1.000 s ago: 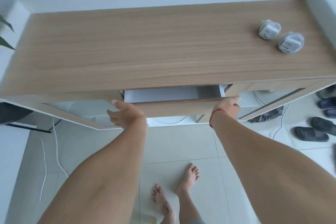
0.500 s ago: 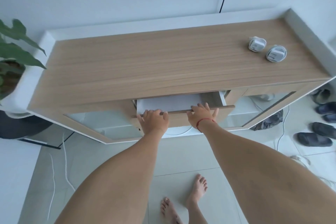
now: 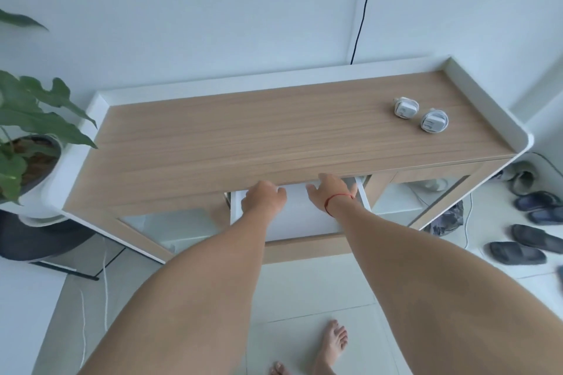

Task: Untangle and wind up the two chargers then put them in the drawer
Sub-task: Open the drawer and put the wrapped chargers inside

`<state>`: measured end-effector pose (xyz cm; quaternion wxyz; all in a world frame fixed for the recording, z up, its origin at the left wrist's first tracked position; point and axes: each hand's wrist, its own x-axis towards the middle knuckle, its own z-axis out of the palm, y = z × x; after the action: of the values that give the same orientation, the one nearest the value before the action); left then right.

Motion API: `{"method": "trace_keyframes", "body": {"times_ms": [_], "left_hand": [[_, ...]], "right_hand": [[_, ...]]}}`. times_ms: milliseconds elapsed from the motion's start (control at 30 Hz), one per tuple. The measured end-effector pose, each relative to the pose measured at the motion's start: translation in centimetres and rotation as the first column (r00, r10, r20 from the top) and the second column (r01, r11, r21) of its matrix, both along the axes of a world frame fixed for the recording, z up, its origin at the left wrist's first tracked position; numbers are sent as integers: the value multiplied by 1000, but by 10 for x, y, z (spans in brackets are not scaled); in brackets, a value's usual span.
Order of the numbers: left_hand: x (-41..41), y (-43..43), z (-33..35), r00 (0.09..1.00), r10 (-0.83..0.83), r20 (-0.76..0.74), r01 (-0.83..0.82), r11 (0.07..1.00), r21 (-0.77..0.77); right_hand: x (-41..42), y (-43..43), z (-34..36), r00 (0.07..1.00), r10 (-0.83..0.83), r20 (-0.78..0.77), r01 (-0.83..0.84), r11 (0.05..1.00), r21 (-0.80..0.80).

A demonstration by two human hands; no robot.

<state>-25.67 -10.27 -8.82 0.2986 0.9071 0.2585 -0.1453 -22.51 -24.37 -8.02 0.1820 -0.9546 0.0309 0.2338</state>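
Two white chargers, each with its cable wound around it, lie side by side on the wooden cabinet top at the right: one charger (image 3: 406,107) further back, the other charger (image 3: 434,122) nearer the right rim. Below the top's front edge the drawer (image 3: 297,218) stands pulled out, its white inside showing nothing in it. My left hand (image 3: 263,196) hovers over the drawer's left part with loosely curled fingers and holds nothing. Over the right part, my right hand (image 3: 330,192) has its fingers spread, tips near the top's edge, a red string on the wrist.
A potted plant (image 3: 27,131) stands left of the cabinet (image 3: 243,137). Several dark slippers (image 3: 518,251) lie on the tiled floor at the right. White cables trail on the floor at the left. A black cord (image 3: 364,6) runs down the wall. My bare feet are below.
The drawer has come much further out. Both hands have left its wooden front and now sit over its inside. The camera has pulled back and tilted up.
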Motion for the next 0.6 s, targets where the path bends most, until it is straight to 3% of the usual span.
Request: {"method": "trace_keyframes", "body": {"times_ms": [267,600], "left_hand": [[63,-34,62,980,-92,178,94,996,-6],[181,-116,67,958,-240,158,256,962,-92]], "right_hand": [[47,-36,51,985,-84,148,74,995,72],[147,-128,55,938,-244,247,226,969,100]]}}
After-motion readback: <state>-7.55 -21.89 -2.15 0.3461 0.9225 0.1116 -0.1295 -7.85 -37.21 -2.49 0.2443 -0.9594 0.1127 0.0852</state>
